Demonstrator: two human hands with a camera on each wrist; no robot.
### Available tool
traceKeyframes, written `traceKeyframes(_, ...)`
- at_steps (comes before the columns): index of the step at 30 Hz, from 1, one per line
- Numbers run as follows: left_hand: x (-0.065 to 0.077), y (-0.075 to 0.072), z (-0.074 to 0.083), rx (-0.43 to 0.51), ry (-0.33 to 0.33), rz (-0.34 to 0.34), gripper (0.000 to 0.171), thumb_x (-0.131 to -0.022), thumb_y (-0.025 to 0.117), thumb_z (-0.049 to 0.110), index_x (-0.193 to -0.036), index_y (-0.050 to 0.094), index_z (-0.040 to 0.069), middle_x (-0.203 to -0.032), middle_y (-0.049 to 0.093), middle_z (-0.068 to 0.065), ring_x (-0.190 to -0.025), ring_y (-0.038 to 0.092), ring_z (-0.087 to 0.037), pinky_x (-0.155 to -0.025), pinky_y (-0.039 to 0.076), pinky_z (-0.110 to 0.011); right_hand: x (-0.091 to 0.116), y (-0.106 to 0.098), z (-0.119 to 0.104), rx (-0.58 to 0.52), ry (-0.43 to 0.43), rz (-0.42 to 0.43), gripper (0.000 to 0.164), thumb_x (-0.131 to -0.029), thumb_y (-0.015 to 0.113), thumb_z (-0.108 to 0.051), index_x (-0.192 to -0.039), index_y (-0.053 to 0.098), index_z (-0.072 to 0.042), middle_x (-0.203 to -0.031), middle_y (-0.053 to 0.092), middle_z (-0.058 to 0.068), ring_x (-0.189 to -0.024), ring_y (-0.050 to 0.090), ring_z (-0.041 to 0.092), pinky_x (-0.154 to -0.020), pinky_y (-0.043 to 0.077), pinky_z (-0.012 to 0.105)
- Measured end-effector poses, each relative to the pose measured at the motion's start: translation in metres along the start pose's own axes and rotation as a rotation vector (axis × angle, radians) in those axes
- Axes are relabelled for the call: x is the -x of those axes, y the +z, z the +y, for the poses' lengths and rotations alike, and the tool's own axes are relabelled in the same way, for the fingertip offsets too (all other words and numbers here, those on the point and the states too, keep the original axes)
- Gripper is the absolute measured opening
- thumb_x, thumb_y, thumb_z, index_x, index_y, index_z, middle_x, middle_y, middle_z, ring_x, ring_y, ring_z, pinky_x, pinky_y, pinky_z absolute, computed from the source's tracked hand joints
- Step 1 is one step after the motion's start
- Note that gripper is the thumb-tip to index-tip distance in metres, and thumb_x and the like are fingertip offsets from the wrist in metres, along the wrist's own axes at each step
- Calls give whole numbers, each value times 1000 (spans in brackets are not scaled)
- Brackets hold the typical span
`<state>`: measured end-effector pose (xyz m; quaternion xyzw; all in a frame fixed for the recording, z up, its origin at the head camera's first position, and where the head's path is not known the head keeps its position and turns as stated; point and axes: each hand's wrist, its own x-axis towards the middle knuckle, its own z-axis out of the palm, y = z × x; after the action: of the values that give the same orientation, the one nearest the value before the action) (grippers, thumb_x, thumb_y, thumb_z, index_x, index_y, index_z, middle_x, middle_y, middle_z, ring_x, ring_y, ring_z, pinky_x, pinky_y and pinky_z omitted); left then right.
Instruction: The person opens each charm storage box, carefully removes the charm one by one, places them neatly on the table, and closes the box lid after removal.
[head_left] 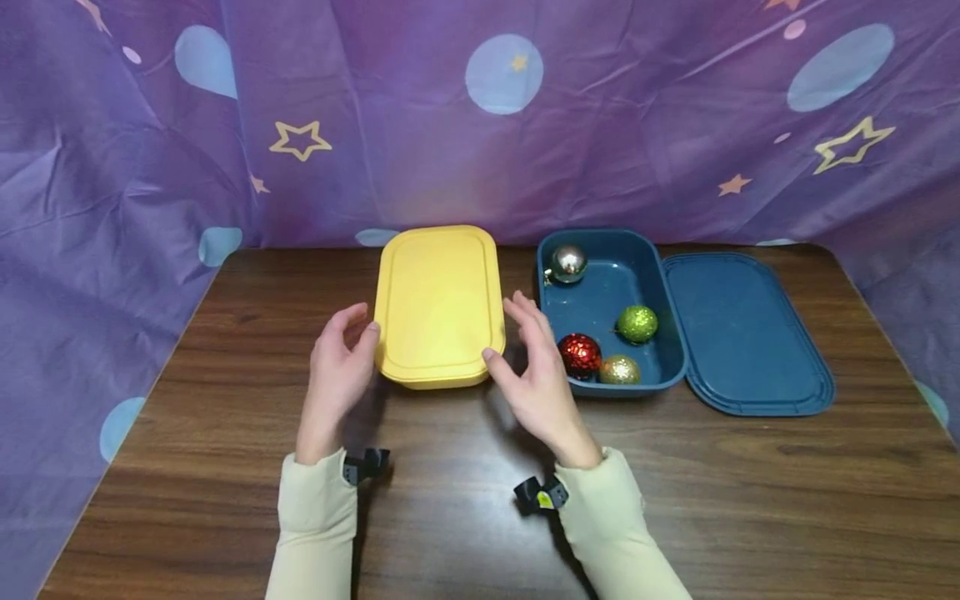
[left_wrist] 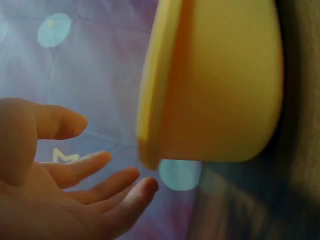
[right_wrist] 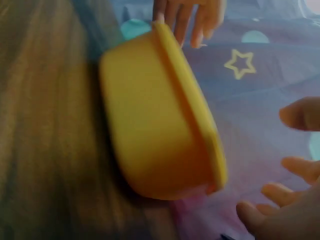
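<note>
A yellow lidded box stands on the table with its lid on, and its side wall fills much of the left wrist view. My left hand is at the box's left edge, fingers loosely bent. On the other side my right hand has its thumb and fingers spread near the right edge of the lid. In the right wrist view a gap shows between the right hand's fingers and the yellow box. Neither hand holds anything.
Right of the yellow box is an uncovered blue box with silver, green, red and gold ornament balls inside. Its blue lid lies beside it. A purple curtain hangs behind the wooden table.
</note>
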<state>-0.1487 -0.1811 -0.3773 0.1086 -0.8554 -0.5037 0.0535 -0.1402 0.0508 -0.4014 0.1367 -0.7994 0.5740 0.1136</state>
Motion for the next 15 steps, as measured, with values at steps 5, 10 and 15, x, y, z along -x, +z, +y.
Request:
traceKeyframes(5, -4, 4, -9, -55, -104, -80, 53, -98, 51, 26, -143, 39, 2, -144, 46, -20, -128, 50, -32, -106, 43, -46, 1, 9, 4, 63, 114, -23, 63, -88, 62, -10, -144, 36, 1, -152, 33, 18, -140, 35, 30, -112, 36, 46)
traceKeyframes(10, -6, 6, -15, -66, -139, -124, 59, -97, 52, 28, -145, 34, -1, -145, 44, -21, -130, 48, -33, -106, 43, -45, 1, 13, 5, 39, 237, -59, 67, -90, 60, -12, -146, 28, 5, -150, 32, 25, -135, 41, 34, -106, 44, 44)
traceKeyframes(15, -8, 7, -17, -57, -138, -133, 56, -97, 53, 27, -141, 37, -3, -138, 49, -23, -126, 50, -33, -106, 42, -45, 1, 15, 8, 9, 297, -91, 71, -91, 60, -14, -148, 23, 7, -150, 33, 26, -136, 41, 36, -106, 43, 43)
